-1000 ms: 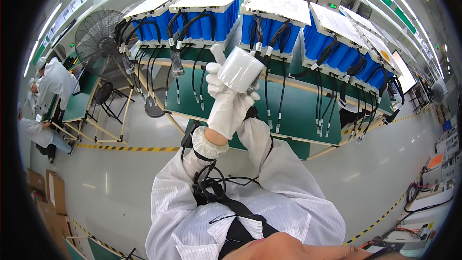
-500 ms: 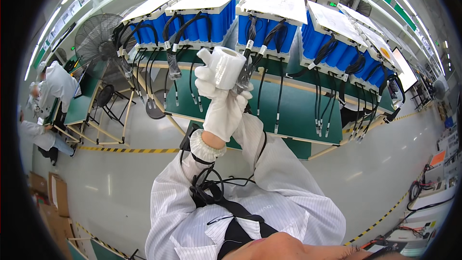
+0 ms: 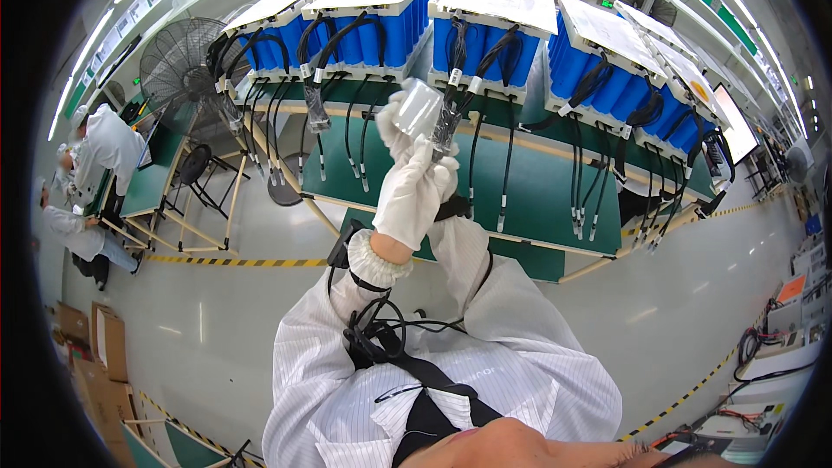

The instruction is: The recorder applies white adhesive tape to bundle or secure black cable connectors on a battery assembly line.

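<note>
My left hand [image 3: 405, 195], in a white glove, has its fingers curled around a roll of clear wrapping film [image 3: 419, 111]. The roll tilts beside a bundle of black cables [image 3: 446, 127] that hangs from the middle battery pack [image 3: 494, 56]. Shiny film covers the lower part of this bundle. My right hand [image 3: 445, 175], also gloved, is closed at the bundle's lower end, close against my left hand. Part of the right hand is hidden behind the left, and the cable ends inside it do not show.
More blue-cell battery packs [image 3: 607, 78] with white top plates line the green bench [image 3: 537, 182], black leads hanging over its front. One lead bundle at the left [image 3: 316, 108] is film-wrapped. A large fan [image 3: 186, 61] stands behind. Co-workers [image 3: 113, 147] are at the far left.
The film roll has moved up and slightly right and has turned, its open core no longer facing me. My left hand has shifted slightly right with it; my right hand stays at the cable bundle.
</note>
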The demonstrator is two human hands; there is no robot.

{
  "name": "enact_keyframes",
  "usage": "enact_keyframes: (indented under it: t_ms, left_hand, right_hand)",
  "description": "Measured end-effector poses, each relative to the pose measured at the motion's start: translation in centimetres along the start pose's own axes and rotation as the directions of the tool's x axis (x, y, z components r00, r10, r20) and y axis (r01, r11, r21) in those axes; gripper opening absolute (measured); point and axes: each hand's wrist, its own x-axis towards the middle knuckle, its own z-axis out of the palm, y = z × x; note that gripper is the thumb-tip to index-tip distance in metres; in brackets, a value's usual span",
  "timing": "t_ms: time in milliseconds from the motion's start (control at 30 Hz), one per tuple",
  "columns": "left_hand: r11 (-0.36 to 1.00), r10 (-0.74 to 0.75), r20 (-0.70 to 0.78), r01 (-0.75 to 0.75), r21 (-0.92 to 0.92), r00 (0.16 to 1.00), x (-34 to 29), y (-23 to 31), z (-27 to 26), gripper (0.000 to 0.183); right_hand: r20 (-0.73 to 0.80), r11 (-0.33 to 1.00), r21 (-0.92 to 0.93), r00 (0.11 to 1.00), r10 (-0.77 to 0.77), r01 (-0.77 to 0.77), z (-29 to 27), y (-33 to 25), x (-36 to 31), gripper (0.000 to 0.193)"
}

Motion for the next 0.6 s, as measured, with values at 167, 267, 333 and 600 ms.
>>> enact_keyframes:
  t_ms: [167,267,333,600]
  left_hand:
    - [0.932,0.114,-0.164,-0.049,0.358,0.98,0.0,-1.7,0.6,0.019]
    - [0.845,0.306,-0.142,-0.199,0.497,0.941,0.4,-1.4,-0.4,0.021]
    - [0.785,0.344,-0.066,-0.249,0.567,0.937,0.4,-0.3,0.7,0.026]
    - [0.647,0.314,0.081,-0.276,0.711,0.946,0.4,2.2,2.4,0.056]
  right_hand:
    - [-0.236,0.951,-0.306,0.971,-0.026,-0.049,-2.1,-3.1,-1.7,0.058]
    - [-0.146,0.976,-0.046,0.968,0.204,-0.212,-0.8,-4.3,-1.6,0.058]
    - [-0.311,0.92,-0.386,0.948,-0.069,-0.06,-0.3,-4.8,-2.6,0.058]
    - [-0.237,0.641,-0.767,0.914,-0.33,0.033,6.1,-6.0,-2.2,0.049]
